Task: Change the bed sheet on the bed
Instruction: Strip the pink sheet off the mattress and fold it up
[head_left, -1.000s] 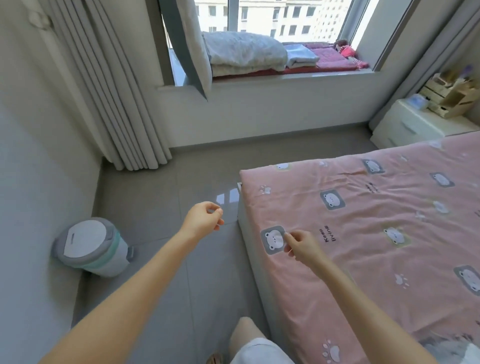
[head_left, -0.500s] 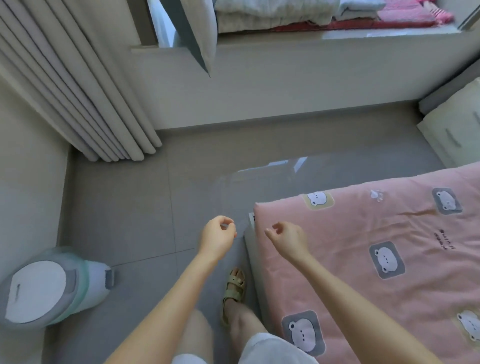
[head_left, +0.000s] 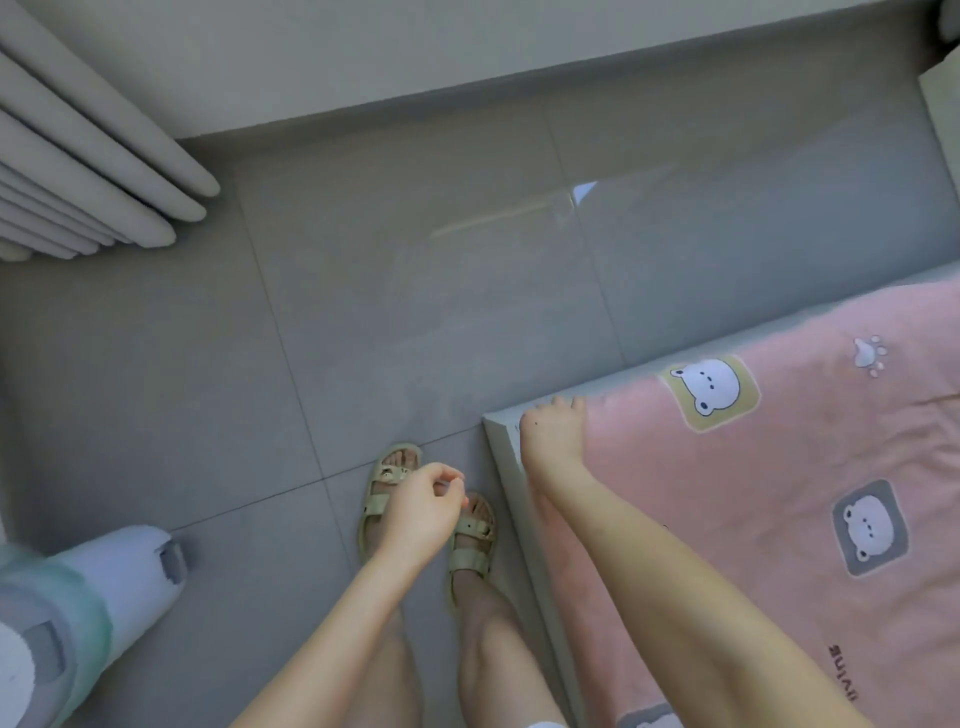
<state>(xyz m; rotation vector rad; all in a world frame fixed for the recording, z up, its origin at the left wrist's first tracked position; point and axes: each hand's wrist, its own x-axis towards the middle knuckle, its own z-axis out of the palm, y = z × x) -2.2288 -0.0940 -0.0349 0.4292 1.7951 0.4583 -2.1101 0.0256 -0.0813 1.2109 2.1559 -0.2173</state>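
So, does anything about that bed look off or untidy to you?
Only slightly: at the near corner, the pink sheet stops short, leaving the pale mattress edge bare where the right hand rests. A crease runs across the sheet near the right edge. Nothing looks spilled or damaged.

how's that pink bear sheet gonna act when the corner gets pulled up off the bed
Probably floppy: the pink sheet shows soft creases and follows the bed, so a lifted corner should sag and fold. Likely light for its size, as thin cloth. With the right hand at only one corner, the rest may drag along.
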